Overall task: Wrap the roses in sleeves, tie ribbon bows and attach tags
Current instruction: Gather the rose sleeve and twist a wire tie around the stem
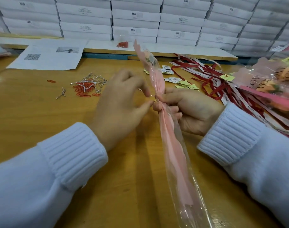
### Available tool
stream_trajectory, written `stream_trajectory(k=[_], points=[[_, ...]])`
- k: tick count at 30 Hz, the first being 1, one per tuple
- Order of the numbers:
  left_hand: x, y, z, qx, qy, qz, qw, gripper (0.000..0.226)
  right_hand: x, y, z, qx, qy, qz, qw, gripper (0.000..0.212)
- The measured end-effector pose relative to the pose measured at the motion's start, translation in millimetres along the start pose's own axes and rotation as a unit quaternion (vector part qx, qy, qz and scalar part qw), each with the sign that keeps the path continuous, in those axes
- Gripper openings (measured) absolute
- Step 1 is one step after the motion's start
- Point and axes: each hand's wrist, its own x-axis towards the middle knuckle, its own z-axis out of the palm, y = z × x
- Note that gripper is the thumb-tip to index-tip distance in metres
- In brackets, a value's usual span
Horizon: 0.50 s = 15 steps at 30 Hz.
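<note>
Sleeve of pink-and-clear plastic point(167, 129) is gripped at its neck by the right hand point(191, 111), thin silver wire tie point(153, 98) pinched by the left hand point(122, 100), seemingly awaiting twisting shut.

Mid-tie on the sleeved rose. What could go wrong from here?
1. Only the right hand holds the sleeve gathered at the neck; a looser grip could let the gather open before it is closed off.
2. The left hand pinches what looks like a thin wire tie by the fingertips; it may slip, or hard twisting could tear the clear film.
</note>
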Motion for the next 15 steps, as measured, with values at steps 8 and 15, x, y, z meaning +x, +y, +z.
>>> stream_trajectory(k=[8,15], points=[[-4.5,6.2,-1.8,0.186,-0.035,0.091,0.978,0.013,-0.1,0.6,-1.1,0.052,-0.025,0.036,0.998,0.009],[-3.9,7.1,-1.5,0.208,-0.035,0.151,0.966,0.005,-0.5,1.6,0.4,0.105,-0.026,0.05,0.993,0.012]])
